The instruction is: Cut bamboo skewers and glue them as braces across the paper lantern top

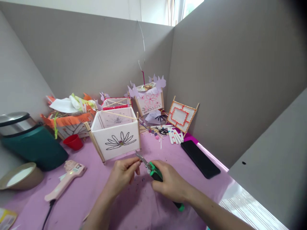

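My right hand [169, 180] is wrapped round a pair of green and black pruning shears [153, 171], whose metal blades point up and to the left. My left hand [123, 172] is closed in a pinch right beside those blades. Whatever lies between its fingertips is too small to make out. Just beyond both hands stands a white paper box lantern [121, 142] with wooden sticks at its corners and a dark flower drawn on the front. Small dark bits lie on the cloth under my hands.
A pink hot glue gun [66, 183], red cup [73, 142], tan bowl [21, 177] and green tumbler [35, 143] occupy the left. Rightward are a black phone [200, 158], markers [175, 136] and a framed panel [181, 116]. Other decorated lanterns [150, 100] stand behind, against grey partitions.
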The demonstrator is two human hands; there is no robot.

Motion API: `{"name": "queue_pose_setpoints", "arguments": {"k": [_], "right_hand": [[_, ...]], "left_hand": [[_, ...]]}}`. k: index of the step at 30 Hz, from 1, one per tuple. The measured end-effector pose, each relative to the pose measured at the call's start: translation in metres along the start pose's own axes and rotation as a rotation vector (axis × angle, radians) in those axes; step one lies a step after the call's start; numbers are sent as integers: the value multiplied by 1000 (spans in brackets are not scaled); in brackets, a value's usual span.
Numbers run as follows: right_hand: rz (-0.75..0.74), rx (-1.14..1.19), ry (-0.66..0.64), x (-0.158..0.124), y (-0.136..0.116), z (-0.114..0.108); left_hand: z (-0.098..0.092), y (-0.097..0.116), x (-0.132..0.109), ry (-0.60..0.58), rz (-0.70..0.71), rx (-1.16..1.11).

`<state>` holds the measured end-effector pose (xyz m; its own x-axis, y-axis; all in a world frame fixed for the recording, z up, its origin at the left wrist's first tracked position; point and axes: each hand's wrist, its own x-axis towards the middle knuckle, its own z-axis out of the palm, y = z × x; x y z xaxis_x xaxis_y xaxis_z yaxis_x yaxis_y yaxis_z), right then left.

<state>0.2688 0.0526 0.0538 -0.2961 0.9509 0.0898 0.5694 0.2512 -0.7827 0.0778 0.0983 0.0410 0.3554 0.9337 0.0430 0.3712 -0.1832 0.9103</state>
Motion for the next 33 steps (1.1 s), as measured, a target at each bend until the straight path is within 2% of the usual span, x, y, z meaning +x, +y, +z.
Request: {"name": "queue_pose_setpoints", "arguments": {"k": [5, 7, 11, 14, 17, 19, 21, 23, 26, 29, 31, 33], "right_hand": [[-19, 21, -14, 6, 7, 0], [-7, 54, -16, 12, 13, 7], [180, 207, 52, 22, 25, 22], [154, 209, 68, 18, 23, 14], [99, 144, -18, 12, 14, -8], [113, 18, 9, 10, 10, -21], [118, -156, 78, 8, 11, -23], [112, -319, 119, 8, 18, -14], [98, -470, 181, 7, 30, 12], [45, -469, 251, 7, 38, 32], [-13, -422, 293, 6, 43, 33], [-36, -404, 360, 4, 52, 21]], "left_hand": [[-3, -3, 3, -22, -22, 6], [-1, -4, 4, 37, -17, 72], [7, -7, 3, 121, 22, 157], [7, -6, 1, 172, 37, 158], [-3, 3, -3, 243, 27, 73], [-10, 12, -8, 242, 41, 27], [-15, 20, -14, 227, 79, -31], [-18, 26, -22, 251, 134, -119], [-20, 30, -32, 403, 221, -240], [-22, 31, -38, 566, 271, -328], [-23, 31, -39, 632, 273, -372], [-23, 32, -40, 685, 274, -397]]}}
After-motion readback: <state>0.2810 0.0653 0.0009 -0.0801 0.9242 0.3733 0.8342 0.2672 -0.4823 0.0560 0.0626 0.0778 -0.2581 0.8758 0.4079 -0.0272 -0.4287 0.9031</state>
